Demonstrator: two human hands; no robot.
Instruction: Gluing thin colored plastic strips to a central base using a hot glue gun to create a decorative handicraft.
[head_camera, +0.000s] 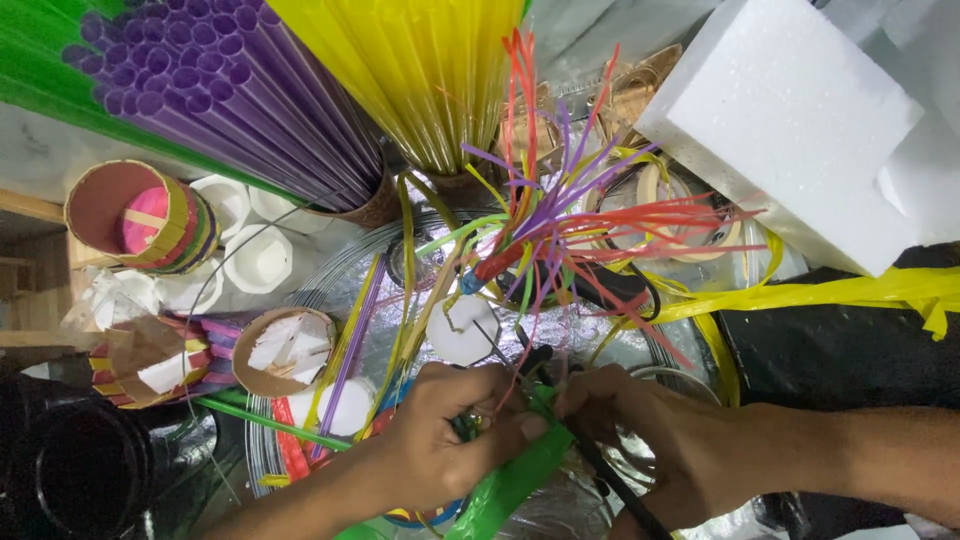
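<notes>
My left hand (440, 445) reaches in from the lower left and grips a green straw (510, 482) that runs down toward the bottom edge. My right hand (655, 440) comes from the right and holds a black-handled tool (612, 485), its tip meeting the green straw at my left fingers. A thin wire (490, 340) rises from between the hands. Just above them spreads a spray of cut straw strips (570, 225) in red, purple, green and yellow. A white hexagonal foam piece (462, 328) lies under it.
Bundles of purple straws (220, 90), yellow straws (420, 70) and green straws (40, 50) stand at the top. A white foam block (790, 120) sits top right. Cardboard tubes (140, 215), white foam pieces (258, 258), a wire coil (330, 265), black scissors (620, 288) and yellow plastic strip (850, 290) surround the hands.
</notes>
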